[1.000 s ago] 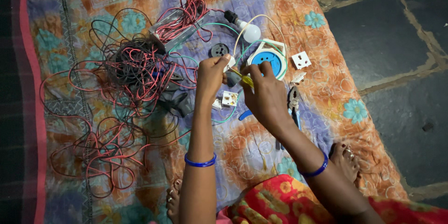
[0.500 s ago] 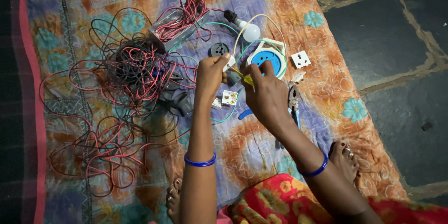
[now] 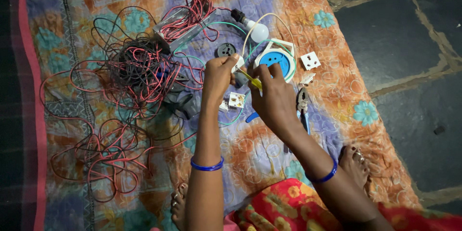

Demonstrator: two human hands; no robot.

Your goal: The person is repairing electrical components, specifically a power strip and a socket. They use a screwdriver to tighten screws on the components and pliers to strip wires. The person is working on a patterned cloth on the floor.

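Small white fitting (image 3: 239,65): pinched in closed left hand (image 3: 219,74), above the patterned cloth (image 3: 269,149), mid-frame. Yellow-handled screwdriver (image 3: 251,79): pinched in right hand (image 3: 274,98), tip at the fitting. White socket piece (image 3: 236,100): on cloth just below the hands. Blue round box (image 3: 275,59): just beyond right hand. Bulb (image 3: 259,32), square white socket (image 3: 310,60), pliers (image 3: 302,103): nearby. Tangle of red and black wire (image 3: 130,74): to the left.

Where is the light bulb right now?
In the head view, the white light bulb lies on the flowery cloth near the top, just above the round blue and white part and beyond the right hand.
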